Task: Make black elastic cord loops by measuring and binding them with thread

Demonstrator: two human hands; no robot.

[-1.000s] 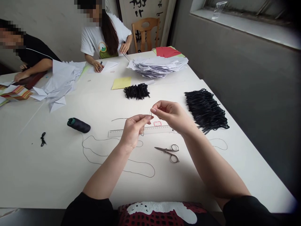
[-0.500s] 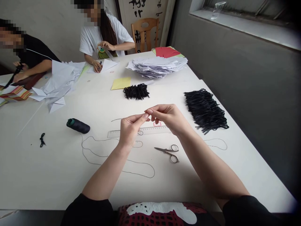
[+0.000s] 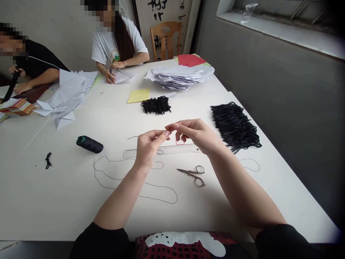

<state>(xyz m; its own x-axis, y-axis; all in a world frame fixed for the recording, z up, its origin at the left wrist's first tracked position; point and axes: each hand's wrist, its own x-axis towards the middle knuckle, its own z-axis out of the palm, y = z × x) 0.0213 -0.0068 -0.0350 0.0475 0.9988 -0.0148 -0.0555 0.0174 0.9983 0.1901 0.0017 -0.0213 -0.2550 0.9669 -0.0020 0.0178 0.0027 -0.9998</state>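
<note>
My left hand (image 3: 152,145) is closed in a pinch above a clear ruler (image 3: 172,148); a thin dark thread shows near it, but what lies between its fingertips is too small to make out. Meeting it at the fingertips, my right hand (image 3: 194,132) is also pinched, its hold hidden. Dark thread (image 3: 161,186) trails in loops over the white table (image 3: 67,201) from a black spool (image 3: 90,144) on the left. Small scissors (image 3: 192,174) lie partly open below the ruler.
Black looped cords form a small bundle (image 3: 156,105) and a larger one (image 3: 235,126) at right. A knotted cord (image 3: 48,160) lies far left. Behind are yellow paper (image 3: 138,96), a white paper stack (image 3: 179,77) and two people at the table's far side.
My right hand's lower fingers have loosened and shifted slightly right, while my left hand has barely moved. The person in white has lowered a hand onto the paper.
</note>
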